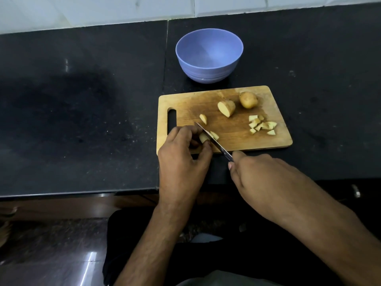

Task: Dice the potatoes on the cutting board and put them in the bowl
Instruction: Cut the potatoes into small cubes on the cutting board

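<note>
head view: wooden cutting board (237, 129) lies on a black stone counter (82, 112), handle slot (172, 120) on its left end. left hand (181, 155) sits at the board's near-left corner, fingers curled, pinching a potato piece (203, 137) between thumb and fingertips, holding it down on the board. right hand (266, 176) is just off the board's near edge, fingers wrapped round the knife handle, which is mostly hidden in the fist. knife blade (212, 140) runs diagonally from the right hand up-left across the board, edge down on the held piece, right beside the left fingertips. a cut wedge (214, 135) lies touching the blade on its right side. another small wedge (203, 119) lies just past the blade tip. half potato (226, 108) rests mid-board, cut face turned toward the near-left. whole potato (248, 99) with skin on sits near the board's far-right corner, just beside the half but apart from it. pile of diced pieces (261, 124) is clustered on the right part of the board, well apart from the hands. blue bowl (209, 55) stands upright on the counter just beyond the board's far edge, not touching it, no potato inside. white tiled wall (123, 9) runs behind the counter. the person's dark clothing (144, 244) fills the bottom of the frame.
</note>
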`<state>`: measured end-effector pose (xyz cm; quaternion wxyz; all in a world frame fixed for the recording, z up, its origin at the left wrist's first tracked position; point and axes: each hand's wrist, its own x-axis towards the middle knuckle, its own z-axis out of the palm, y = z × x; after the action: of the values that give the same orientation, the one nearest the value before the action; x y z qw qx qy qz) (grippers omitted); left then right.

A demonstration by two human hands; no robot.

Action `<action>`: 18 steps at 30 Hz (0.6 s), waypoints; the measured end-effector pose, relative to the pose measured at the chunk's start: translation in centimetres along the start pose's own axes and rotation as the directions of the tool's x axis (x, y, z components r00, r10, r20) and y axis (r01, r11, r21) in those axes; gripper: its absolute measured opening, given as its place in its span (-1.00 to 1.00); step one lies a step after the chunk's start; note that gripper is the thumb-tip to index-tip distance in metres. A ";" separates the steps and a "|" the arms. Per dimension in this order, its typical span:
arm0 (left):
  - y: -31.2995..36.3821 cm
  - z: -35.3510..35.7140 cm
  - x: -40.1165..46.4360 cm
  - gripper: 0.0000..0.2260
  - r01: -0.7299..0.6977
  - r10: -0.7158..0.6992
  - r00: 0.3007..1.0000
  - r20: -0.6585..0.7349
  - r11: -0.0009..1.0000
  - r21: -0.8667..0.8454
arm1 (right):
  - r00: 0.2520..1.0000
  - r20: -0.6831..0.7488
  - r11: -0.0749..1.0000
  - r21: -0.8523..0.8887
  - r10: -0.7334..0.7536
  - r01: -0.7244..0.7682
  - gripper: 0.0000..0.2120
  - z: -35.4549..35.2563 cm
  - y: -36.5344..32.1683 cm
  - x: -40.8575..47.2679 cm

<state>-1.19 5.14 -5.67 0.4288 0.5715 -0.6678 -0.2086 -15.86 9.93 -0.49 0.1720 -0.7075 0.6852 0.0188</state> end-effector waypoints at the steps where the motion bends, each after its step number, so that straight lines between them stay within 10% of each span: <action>1: 0.0 0.0 0.0 -0.81 -0.003 0.003 1.000 0.002 1.000 0.000 | 1.000 0.020 1.000 0.022 -0.002 0.001 -0.75 -0.1 0.1 0.4; 18: 0.3 -0.1 -0.1 -0.81 -0.007 0.007 1.000 0.006 1.000 0.024 | 0.998 0.050 0.999 0.020 0.041 -0.042 -0.71 -0.6 2.2 -3.2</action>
<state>-1.24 5.29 -5.42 0.4209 0.5738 -0.6733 -0.2007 -18.38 12.86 0.45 0.1961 -0.6907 0.6953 0.0327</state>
